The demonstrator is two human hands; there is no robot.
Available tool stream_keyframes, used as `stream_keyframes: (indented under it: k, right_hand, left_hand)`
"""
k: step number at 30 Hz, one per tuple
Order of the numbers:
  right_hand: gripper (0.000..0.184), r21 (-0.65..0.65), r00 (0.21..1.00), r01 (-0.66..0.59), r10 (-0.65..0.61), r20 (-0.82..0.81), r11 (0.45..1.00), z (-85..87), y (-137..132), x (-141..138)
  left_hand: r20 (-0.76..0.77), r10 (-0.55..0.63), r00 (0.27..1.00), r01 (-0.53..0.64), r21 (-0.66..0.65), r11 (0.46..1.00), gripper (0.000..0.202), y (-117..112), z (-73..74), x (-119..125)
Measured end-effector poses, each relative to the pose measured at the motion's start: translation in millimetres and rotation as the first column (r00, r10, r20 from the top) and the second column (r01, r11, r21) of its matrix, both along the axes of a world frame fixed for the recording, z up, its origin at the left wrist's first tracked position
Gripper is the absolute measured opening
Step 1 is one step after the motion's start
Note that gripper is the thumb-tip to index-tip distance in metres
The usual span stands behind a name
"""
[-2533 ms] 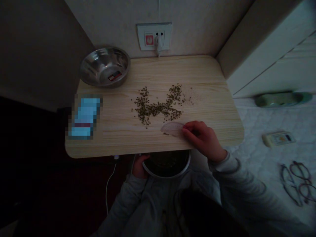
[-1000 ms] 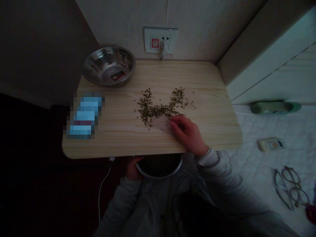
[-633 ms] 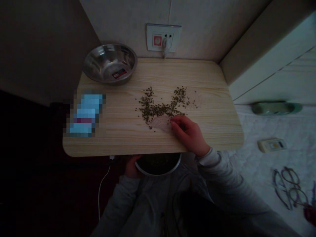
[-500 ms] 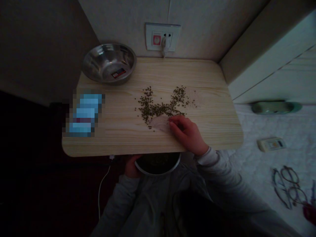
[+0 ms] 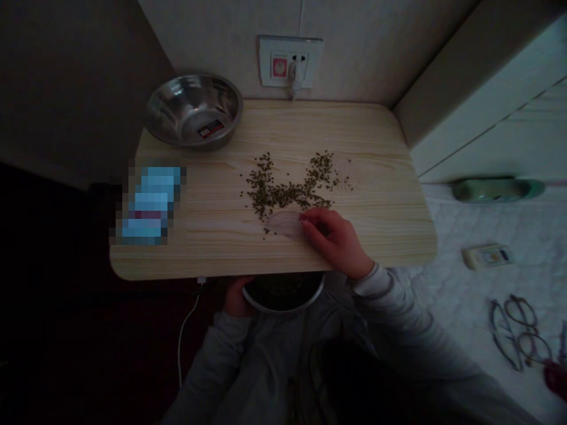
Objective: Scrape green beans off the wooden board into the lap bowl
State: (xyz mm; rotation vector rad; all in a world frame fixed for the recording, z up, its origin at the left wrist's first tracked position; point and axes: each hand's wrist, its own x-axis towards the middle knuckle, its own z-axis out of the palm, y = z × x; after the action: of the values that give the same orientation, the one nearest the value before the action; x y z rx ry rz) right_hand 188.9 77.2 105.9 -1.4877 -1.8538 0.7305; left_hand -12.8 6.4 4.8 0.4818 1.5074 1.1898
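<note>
My right hand (image 5: 339,239) is closed on the right end of a clear plastic protractor (image 5: 284,222), which lies low over the table just in front of a spread of small dark green beans (image 5: 283,193). A few beans are beside its left end. Below the table's front edge, my left hand (image 5: 238,297) grips the left side of a round bowl (image 5: 283,308) with a pale rim. The bowl's inside is dark, its contents are hard to make out, and the table hides its far part.
A steel bowl (image 5: 195,112) with a label inside stands at the back left of the wooden table (image 5: 354,127). In front of it lies a blurred-out phone (image 5: 148,203). The wall has a socket (image 5: 290,62) with a plug. Hair bands (image 5: 520,310) lie on the white quilt at right.
The protractor and my right hand have shifted only slightly, and the beans near them sit a little differently. My left hand stays on the bowl. The whole view has moved a little.
</note>
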Motion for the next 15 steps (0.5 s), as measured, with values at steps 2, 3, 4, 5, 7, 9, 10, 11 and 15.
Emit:
stream_keyframes:
  k: [2, 3, 4, 5, 7, 9, 10, 11, 15]
  right_hand:
    - [0.021, -0.003, 1.0, -0.024, 0.024, 0.009, 1.0, 0.9, -0.6, -0.1]
    - [0.021, -0.006, 0.999, -0.034, 0.034, 0.008, 0.999, 1.1, -0.9, 0.1]
    - [0.021, -0.008, 0.999, -0.039, 0.039, 0.005, 0.999, 1.1, -1.1, 0.3]
    - [0.021, -0.009, 0.999, -0.037, 0.037, 0.001, 0.999, 1.0, -1.3, 0.5]
    - [0.022, -0.01, 1.0, -0.026, 0.026, -0.003, 1.0, 0.7, -1.6, 1.0]
    - [0.022, -0.008, 1.0, -0.023, 0.023, 0.001, 1.0, 0.9, -1.7, 1.3]
    - [0.022, -0.007, 1.0, -0.029, 0.029, 0.006, 1.0, 1.1, -1.8, 1.4]
    - [0.022, -0.006, 0.999, -0.04, 0.04, 0.01, 0.999, 1.4, -2.0, 1.5]
    - [0.021, -0.011, 0.996, -0.09, 0.091, 0.014, 0.996, 1.9, -2.9, 2.0]
  left_hand:
    - [0.06, 0.017, 0.998, -0.015, -0.043, 0.999, 0.006, 0.3, -1.3, 1.2]
    - [0.073, 0.025, 0.997, -0.021, -0.052, 0.998, 0.006, 0.5, -1.6, 2.0]
    - [0.078, 0.028, 0.997, -0.024, -0.054, 0.998, 0.005, 0.8, -1.7, 2.7]
    - [0.079, 0.031, 0.996, -0.027, -0.053, 0.998, 0.005, 1.0, -1.5, 3.4]
    - [0.083, 0.04, 0.996, -0.036, -0.057, 0.998, 0.004, 1.4, -0.8, 4.3]
    - [0.09, 0.042, 0.995, -0.036, -0.064, 0.997, 0.004, 1.5, 0.2, 4.6]
    - [0.095, 0.041, 0.995, -0.035, -0.068, 0.997, 0.005, 1.5, 0.6, 4.5]
    - [0.1, 0.043, 0.994, -0.036, -0.071, 0.997, 0.007, 1.4, 0.9, 4.1]
    - [0.104, 0.034, 0.994, -0.025, -0.086, 0.996, 0.011, 1.1, 1.5, 2.4]
